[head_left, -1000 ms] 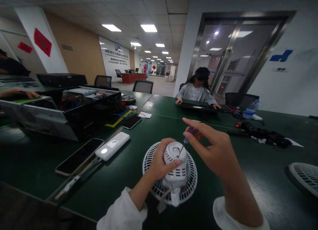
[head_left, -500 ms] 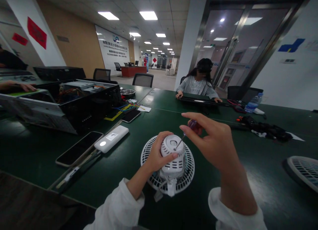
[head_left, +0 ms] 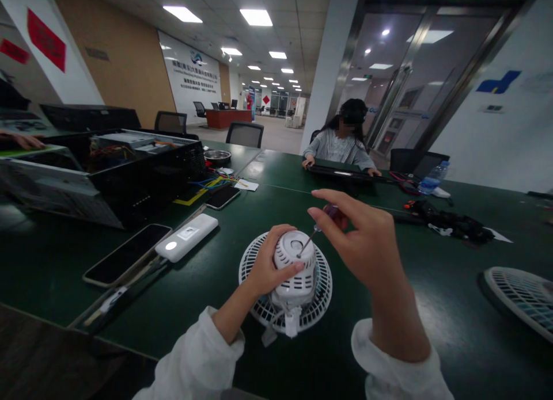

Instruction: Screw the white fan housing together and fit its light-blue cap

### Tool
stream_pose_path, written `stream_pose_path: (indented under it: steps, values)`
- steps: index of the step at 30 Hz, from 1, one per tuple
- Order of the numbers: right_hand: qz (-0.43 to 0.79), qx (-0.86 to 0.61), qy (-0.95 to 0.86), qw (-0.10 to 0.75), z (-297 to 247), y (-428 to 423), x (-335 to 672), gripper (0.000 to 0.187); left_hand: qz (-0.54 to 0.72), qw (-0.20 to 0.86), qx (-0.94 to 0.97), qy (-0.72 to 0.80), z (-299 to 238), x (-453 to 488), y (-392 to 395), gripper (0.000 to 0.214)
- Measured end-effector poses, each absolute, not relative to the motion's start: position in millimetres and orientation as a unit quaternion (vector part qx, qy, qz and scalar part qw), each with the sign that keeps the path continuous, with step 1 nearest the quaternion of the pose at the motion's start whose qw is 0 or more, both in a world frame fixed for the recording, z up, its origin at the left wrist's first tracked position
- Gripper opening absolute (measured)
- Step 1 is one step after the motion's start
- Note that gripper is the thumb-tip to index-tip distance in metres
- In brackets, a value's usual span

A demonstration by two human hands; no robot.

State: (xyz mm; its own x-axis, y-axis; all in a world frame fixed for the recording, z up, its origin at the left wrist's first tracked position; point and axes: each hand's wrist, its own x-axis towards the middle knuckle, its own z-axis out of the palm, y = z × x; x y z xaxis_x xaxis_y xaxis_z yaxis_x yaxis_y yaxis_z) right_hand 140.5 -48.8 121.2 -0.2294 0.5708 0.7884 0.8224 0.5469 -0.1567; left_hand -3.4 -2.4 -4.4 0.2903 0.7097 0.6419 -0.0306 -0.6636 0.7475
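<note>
A small white fan (head_left: 298,282) lies face down on the green table, its slotted motor housing on top of the round grille (head_left: 320,308). My left hand (head_left: 268,262) wraps around the housing from the left, thumb across its near side. In my right hand (head_left: 360,233) is a screwdriver (head_left: 330,211) with a dark purplish handle, pinched between the fingers. Its thin shaft slants down to the left, and the tip meets the top of the housing. A white cable and plug piece hang at the fan's near side.
Left of the fan lie a white power bank (head_left: 188,237), a phone (head_left: 127,255) and another phone (head_left: 223,197). An opened computer case (head_left: 147,181) stands farther left. Another fan grille (head_left: 518,299) is at right. Across the table sits a person (head_left: 341,141) behind a dark flat device.
The whole view has shifted slightly, so things appear a little farther left. Both hands keep their grip, and the screwdriver tip stays on the housing.
</note>
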Motion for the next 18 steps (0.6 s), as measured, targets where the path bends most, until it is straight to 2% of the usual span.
stream_pose_path:
  steps: [4, 6, 11, 13, 18]
  values:
    - [-0.058, -0.436, -0.791, 0.424, 121.4, -49.5, 144.6, 0.041, 0.545, 0.338, 0.729, 0.239, -3.5, -3.6, -2.9, 0.051]
    - [-0.039, -0.424, -0.8, 0.423, 122.3, -50.9, 146.1, 0.041, 0.543, 0.339, 0.729, 0.241, -3.4, -3.6, -3.2, 0.051]
    - [-0.152, -0.441, -0.78, 0.418, 120.3, -48.5, 140.4, 0.021, 0.544, 0.334, 0.73, 0.244, -3.9, -3.3, -3.4, 0.051]
    - [-0.167, -0.448, -0.775, 0.414, 119.8, -47.7, 139.3, 0.021, 0.543, 0.334, 0.731, 0.242, -3.9, -3.1, -3.3, 0.051]
    - [-0.043, -0.438, -0.798, 0.411, 123.5, -51.7, 146.0, 0.037, 0.542, 0.342, 0.73, 0.24, -3.7, -3.0, -3.1, 0.051]
